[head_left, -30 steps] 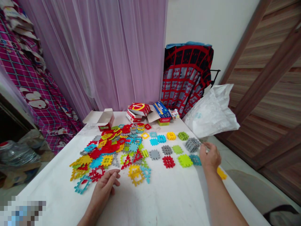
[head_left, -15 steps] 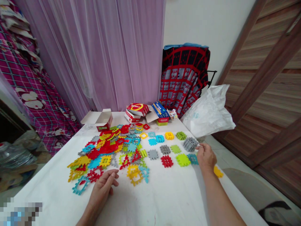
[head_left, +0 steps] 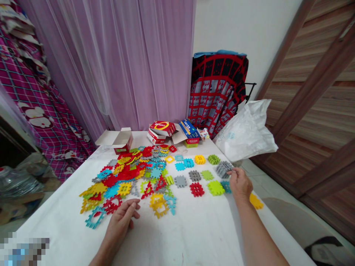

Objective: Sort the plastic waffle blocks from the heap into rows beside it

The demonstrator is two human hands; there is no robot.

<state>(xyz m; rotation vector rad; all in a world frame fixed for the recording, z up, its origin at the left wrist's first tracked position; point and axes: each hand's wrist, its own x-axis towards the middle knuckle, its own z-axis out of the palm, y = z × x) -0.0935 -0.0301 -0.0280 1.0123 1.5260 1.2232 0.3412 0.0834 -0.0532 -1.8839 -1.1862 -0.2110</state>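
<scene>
My left hand (head_left: 123,218) rests on the white tablecloth in front of the mixed heap, its fingers loosely bent and apart, holding nothing. Beside the grey stack of square pieces (head_left: 224,169), my right hand (head_left: 240,183) has its fingers pinched together at the stack's right edge; what lies between the fingertips is too small to tell. Partly behind this hand is a teal piece (head_left: 226,186), with a lime green square (head_left: 216,188) to its left. A yellow piece (head_left: 256,201) lies right of my right wrist. The red square (head_left: 196,189) is farther left.
A heap of colourful interlocking pieces (head_left: 129,173) covers the table's left and middle. Behind it stand an open box (head_left: 123,142), a red box (head_left: 163,128) and a blue box (head_left: 189,128). A white bag (head_left: 244,131) is at the back right edge.
My right hand has moved slightly left, so its fingertips now overlap the grey stack's edge. More of the yellow piece beside my wrist shows. My left hand has not moved.
</scene>
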